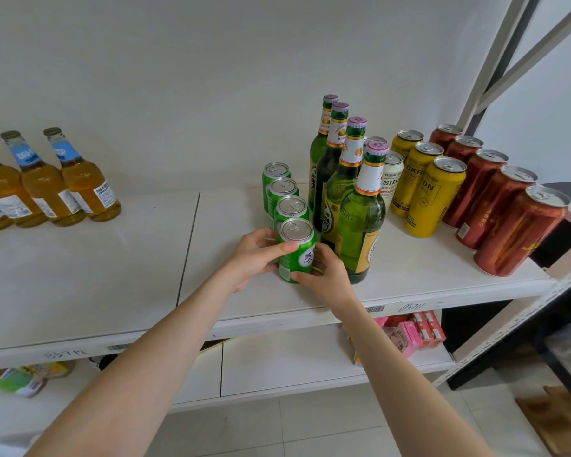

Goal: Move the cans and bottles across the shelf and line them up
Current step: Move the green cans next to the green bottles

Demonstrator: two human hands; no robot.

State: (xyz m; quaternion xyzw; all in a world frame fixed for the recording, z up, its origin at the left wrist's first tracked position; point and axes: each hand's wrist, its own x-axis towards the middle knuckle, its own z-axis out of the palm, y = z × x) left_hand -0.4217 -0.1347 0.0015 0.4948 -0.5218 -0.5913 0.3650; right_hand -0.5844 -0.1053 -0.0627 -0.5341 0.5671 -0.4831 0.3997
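White laminate shelf (112,275): left hand (256,255) and right hand (325,275) both clasp the short green aluminium can (298,250) at the front of its row beside tall green glass bottles (360,219), apparently squaring it into line.

Rows are stood on the white shelf board (96,275): amber glass bottles (80,186) at left; toward the right, small green metal cans (290,209), green glass bottles (360,219), white cans (391,179), yellow cans (426,199), red cans (495,206).
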